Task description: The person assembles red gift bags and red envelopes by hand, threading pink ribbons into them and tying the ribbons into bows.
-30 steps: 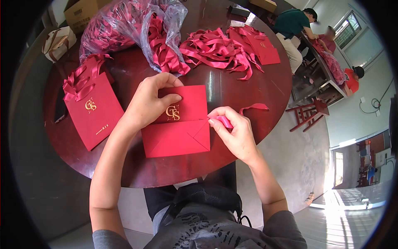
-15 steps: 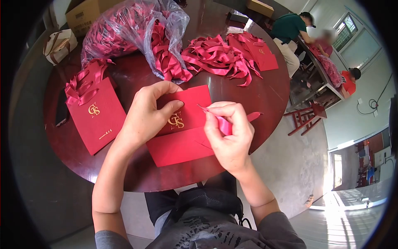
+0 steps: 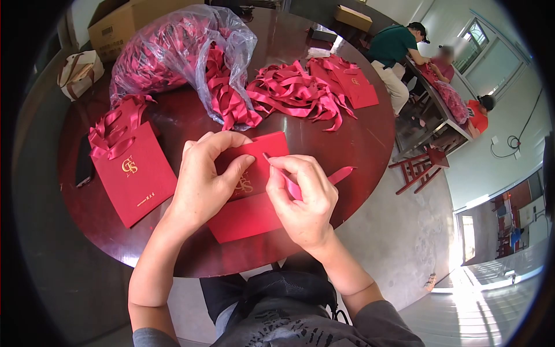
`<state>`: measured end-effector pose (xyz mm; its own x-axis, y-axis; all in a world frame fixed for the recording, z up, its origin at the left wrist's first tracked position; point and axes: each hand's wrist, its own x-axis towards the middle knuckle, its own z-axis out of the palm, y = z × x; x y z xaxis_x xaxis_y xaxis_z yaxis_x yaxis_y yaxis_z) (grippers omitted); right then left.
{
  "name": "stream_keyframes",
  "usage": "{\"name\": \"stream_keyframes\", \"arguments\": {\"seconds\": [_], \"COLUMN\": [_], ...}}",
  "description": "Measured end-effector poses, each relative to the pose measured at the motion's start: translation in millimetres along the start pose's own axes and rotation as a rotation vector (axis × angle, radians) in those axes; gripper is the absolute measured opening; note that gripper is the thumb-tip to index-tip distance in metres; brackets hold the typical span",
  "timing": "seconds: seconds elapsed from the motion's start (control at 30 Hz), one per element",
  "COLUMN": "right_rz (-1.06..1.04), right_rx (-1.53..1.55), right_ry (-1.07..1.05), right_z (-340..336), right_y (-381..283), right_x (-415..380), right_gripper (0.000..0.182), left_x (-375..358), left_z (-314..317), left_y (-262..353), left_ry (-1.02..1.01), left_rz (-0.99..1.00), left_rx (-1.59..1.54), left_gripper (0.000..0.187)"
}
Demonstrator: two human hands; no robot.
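A red paper bag (image 3: 245,222) with a gold monogram lies in front of me near the table's edge. My left hand (image 3: 202,176) grips its upper part, thumb on the front face and fingers behind. Pinched in my right hand (image 3: 306,199) is a pink ribbon (image 3: 345,174), its dark tip poking out past thumb and forefinger, close over the bag's upper front. The ribbon's other end sticks out to the right of that hand. Left of my left hand rest red gift bags (image 3: 136,185) with ribbon handles.
A clear plastic sack (image 3: 156,58) full of ribbons stands at the back of the round table (image 3: 87,217). Beside it are a ribbon heap (image 3: 295,92) and more red bags (image 3: 358,92). A cardboard box (image 3: 113,32) and canvas bag (image 3: 81,72) are behind left. People work at a far table.
My right hand has shifted left with the ribbon, bringing its tip nearer my left thumb. My left hand keeps its hold on the bag. The whole view has shifted slightly.
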<state>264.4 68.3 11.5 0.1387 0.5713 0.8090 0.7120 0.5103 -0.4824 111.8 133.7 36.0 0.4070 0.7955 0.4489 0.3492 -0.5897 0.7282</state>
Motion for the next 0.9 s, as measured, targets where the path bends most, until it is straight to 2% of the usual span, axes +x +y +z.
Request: {"name": "stream_keyframes", "arguments": {"seconds": [0.17, 0.4, 0.63, 0.77, 0.9], "right_rz": [-0.023, -0.06, -0.055, -0.011, 0.135], "right_rx": [-0.012, -0.034, -0.099, -0.128, -0.033], "right_ry": [0.009, -0.001, 0.036, 0.045, -0.005], "right_z": [-3, -1, 4, 8, 10], "right_y": [-4, -7, -11, -16, -17], "right_x": [3, 4, 4, 5, 13], "right_gripper": [0.021, 0.022, 0.021, 0.02, 0.02], "left_x": [-3, -6, -8, -9, -10], "left_z": [-1, 1, 5, 8, 6], "left_y": [11, 17, 20, 20, 25], "left_ry": [0.079, 0.128, 0.185, 0.21, 0.192], "left_rz": [0.044, 0.066, 0.181, 0.254, 0.285], "left_rx": [0.12, 0.135, 0.208, 0.22, 0.283], "left_gripper": [0.016, 0.018, 0.018, 0.018, 0.025]}}
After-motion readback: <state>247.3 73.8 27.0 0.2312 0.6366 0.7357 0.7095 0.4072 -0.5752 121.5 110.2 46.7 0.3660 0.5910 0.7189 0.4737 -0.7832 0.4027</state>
